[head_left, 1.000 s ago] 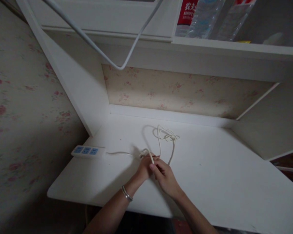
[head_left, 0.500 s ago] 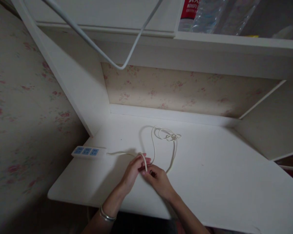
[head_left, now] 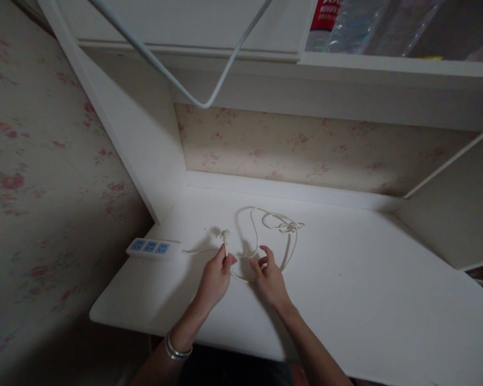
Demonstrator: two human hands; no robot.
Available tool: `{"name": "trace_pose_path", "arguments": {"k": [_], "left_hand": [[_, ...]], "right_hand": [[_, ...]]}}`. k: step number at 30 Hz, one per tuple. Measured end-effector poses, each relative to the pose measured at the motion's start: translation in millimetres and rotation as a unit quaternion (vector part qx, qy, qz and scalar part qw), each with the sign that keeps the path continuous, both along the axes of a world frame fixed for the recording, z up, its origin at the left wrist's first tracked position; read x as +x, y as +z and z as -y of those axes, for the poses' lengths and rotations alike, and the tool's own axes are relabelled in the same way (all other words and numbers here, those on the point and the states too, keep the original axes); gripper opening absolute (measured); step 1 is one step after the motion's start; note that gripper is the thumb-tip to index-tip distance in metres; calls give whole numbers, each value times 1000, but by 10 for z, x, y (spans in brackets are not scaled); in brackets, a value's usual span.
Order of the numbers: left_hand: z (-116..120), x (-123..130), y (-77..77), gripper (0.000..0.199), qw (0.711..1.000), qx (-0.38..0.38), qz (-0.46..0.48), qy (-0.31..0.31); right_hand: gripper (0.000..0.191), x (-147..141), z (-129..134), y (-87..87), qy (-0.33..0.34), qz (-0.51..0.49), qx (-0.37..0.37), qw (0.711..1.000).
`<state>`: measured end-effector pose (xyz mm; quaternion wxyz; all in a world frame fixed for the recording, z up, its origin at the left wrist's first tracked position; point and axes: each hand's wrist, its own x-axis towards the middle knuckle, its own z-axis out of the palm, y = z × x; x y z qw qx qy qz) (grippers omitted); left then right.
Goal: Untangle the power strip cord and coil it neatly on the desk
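Observation:
In the head view my left hand [head_left: 216,276] is closed round a white power cord just below its plug [head_left: 225,235], which points up and away from me. My right hand [head_left: 270,280] is a little to the right, fingers apart and curved, beside the cord. From the left hand the cord sags across to the right hand. The cord [head_left: 295,246] also lies in loose loops with a tangle behind the right hand. A white power strip [head_left: 176,250] with blue socket faces lies left of my hands; its cord runs behind the left hand.
A white desk [head_left: 366,305] carries all this, its front edge close to me. A thick pale cable [head_left: 203,104] hangs in a V from above. Overhead, a shelf [head_left: 386,63] holds plastic bottles [head_left: 354,27]. Floral wallpaper [head_left: 36,214] covers the left wall.
My hands have moved apart. The plug now stands up out of my left hand, and my right hand has let go of the cord. The view has shifted slightly.

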<state>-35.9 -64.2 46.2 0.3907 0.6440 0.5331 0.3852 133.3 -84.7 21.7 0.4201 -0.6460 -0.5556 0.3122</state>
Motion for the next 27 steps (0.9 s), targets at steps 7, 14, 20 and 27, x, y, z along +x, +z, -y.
{"name": "trace_pose_path", "arguments": {"k": [7, 14, 20, 27], "left_hand": [[-184, -102, -272, 38, 988, 108, -90, 66], [-260, -184, -342, 41, 958, 189, -198, 86], [-226, -195, -283, 40, 906, 232, -340, 99], [-169, -194, -373, 44, 925, 224, -306, 4]], "right_hand": [[49, 42, -284, -61, 79, -45, -61, 994], [38, 29, -225, 88, 91, -265, 6, 960], [33, 143, -169, 495, 59, -293, 56, 953], [32, 168, -338, 833, 41, -304, 94, 947]]}}
